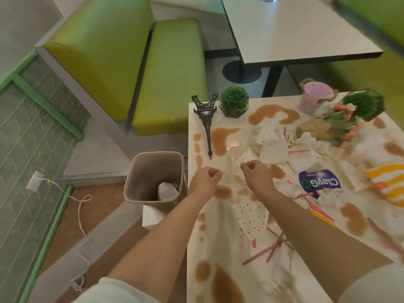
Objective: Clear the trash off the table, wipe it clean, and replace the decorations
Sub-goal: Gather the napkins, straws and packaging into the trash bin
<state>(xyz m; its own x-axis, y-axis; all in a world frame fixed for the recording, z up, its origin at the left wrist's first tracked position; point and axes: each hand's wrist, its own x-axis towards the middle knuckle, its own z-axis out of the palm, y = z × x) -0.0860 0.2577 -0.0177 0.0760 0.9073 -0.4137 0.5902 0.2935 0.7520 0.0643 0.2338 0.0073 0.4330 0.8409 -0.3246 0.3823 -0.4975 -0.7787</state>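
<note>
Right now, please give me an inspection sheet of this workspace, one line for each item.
Surface: white table has many brown spill patches.
Job's things: bin beside the table holds one crumpled piece; Eiffel tower model lies flat; green plant ball upright; flower bunch lies tipped; pink bucket.
Clutter: dotted napkins, striped straws, purple wrapper.
Grippers: left hand and right hand curled; whether either pinches a napkin is unclear.
Cables: white cord from wall outlet runs over the floor.
Surroundings: green booth seat, second table.
</note>
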